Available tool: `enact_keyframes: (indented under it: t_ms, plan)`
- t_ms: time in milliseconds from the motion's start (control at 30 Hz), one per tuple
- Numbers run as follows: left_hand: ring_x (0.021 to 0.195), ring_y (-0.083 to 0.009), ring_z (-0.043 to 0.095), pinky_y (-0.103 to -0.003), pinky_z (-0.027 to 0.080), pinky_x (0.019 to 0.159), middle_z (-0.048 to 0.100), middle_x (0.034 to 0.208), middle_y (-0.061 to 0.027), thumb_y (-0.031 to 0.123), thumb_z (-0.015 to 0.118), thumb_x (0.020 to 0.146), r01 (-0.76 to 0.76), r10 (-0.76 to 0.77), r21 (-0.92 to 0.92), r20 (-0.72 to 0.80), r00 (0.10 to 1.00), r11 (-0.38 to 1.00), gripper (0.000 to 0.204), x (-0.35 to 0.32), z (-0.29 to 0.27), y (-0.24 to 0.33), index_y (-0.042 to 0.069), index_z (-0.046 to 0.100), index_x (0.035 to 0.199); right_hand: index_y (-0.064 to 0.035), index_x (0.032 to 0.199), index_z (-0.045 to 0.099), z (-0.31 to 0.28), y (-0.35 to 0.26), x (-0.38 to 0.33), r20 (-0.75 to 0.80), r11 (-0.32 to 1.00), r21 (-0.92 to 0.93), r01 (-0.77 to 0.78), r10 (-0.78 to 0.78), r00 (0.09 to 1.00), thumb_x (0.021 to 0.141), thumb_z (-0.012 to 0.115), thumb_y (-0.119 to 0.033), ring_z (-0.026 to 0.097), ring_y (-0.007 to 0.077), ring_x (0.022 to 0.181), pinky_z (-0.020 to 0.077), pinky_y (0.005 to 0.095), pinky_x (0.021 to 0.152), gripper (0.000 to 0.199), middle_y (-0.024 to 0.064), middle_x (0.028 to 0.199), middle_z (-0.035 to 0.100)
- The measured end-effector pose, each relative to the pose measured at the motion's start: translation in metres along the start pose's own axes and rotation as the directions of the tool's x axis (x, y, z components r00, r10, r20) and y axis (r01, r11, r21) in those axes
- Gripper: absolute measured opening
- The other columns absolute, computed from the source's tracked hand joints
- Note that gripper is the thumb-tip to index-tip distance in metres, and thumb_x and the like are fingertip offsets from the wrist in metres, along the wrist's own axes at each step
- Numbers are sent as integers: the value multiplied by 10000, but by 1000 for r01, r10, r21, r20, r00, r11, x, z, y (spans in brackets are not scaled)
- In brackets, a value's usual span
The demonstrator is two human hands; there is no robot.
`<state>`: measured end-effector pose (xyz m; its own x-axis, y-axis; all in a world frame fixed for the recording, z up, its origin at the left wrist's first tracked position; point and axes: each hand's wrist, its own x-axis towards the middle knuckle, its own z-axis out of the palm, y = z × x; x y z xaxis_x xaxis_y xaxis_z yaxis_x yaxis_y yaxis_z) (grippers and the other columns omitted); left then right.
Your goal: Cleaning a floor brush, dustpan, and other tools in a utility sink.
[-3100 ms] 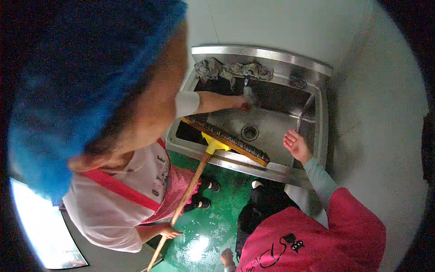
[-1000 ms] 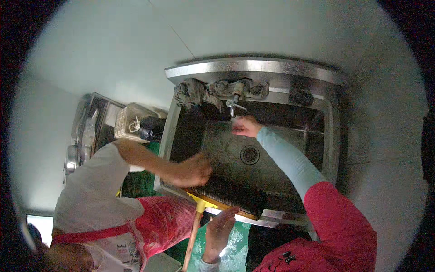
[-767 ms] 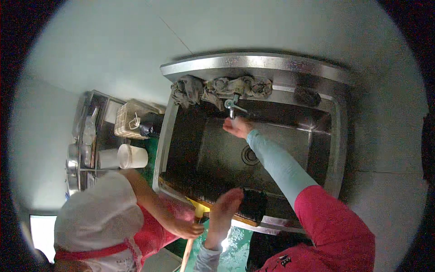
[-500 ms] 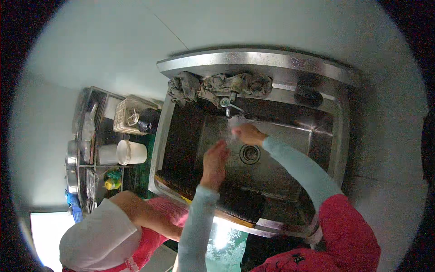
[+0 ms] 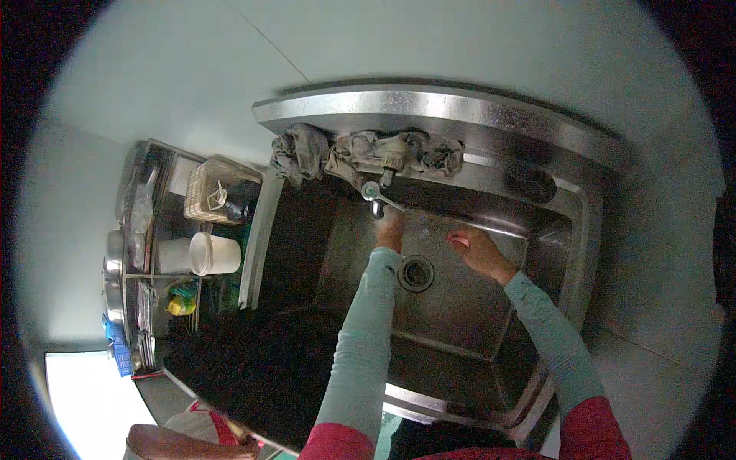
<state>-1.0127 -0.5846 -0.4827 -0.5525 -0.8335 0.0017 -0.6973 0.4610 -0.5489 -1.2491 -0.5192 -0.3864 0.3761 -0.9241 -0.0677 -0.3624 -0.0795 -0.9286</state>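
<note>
Both my hands are inside a stainless steel sink (image 5: 445, 314). My left hand (image 5: 389, 230) reaches under the faucet (image 5: 374, 201), close to its spout. The faucet hides part of it, and its fingers do not show clearly. My right hand (image 5: 484, 257) hangs over the basin, right of the round drain (image 5: 415, 274), with its fingers curled in. A pinkish spot shows at its fingertips; whether that is skin or a small object I cannot make out.
Crumpled grey rags (image 5: 303, 153) lie along the ledge behind the faucet. A large dark panel (image 5: 261, 368) covers the sink's near-left corner, with a co-worker's arm (image 5: 184, 443) below it. A shelf at left holds a white bucket (image 5: 215, 254) and a cream basket (image 5: 205, 192).
My left hand has moved forward to the faucet; my right hand has drawn back to the right. The dark panel has shifted left off the sink's front, and the co-worker has moved lower.
</note>
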Motion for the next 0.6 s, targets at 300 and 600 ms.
enact_keyframes:
  t_ms: [300,600]
  plan:
    - [605,-285,541,-310,433,543,546,688,-183,174,481,704,425,-346,-901,374,861,86,218,-46,-107,-27,-26,549,755,-39,825,488,48,-18,63,294,573,724,-384,248,923,765,448,-214,505,170,649,418,279,595,189,65,756,508]
    - [511,-165,511,-273,442,489,454,509,-46,180,438,740,191,-237,-504,665,708,-842,260,-25,-129,-33,-67,495,794,-34,784,474,118,54,103,170,846,526,93,-211,963,742,414,-88,486,181,640,420,292,588,91,76,697,488]
